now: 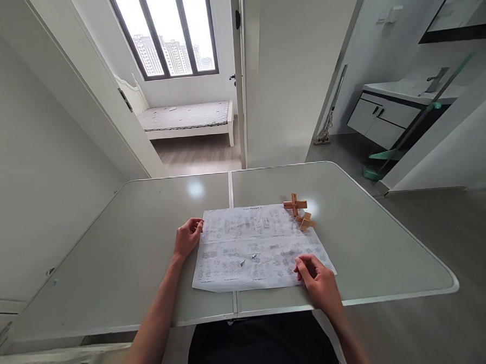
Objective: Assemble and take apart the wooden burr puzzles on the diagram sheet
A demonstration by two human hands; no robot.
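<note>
A large creased paper sheet (231, 258), printed with rows of small diagrams, is spread on the table in front of me. Its left edge is at the curled fingertips of my left hand (188, 237), which looks closed on it. My right hand (318, 280) is over the sheet's lower right part, thumb and fingers pinched together; anything between them is hidden. At the sheet's upper right corner lies a cross-shaped wooden puzzle (295, 205), with a second, lighter wooden puzzle (305, 221) just nearer to me. Two small dark marks or tears show near the sheet's middle.
The pale table (377, 251) has rounded corners, a raised light rim and a seam (231, 191) down its middle. Beyond it, a doorway shows a bed (185, 117) below a window. A washbasin cabinet (382, 115), mop and green dustpan stand at the right.
</note>
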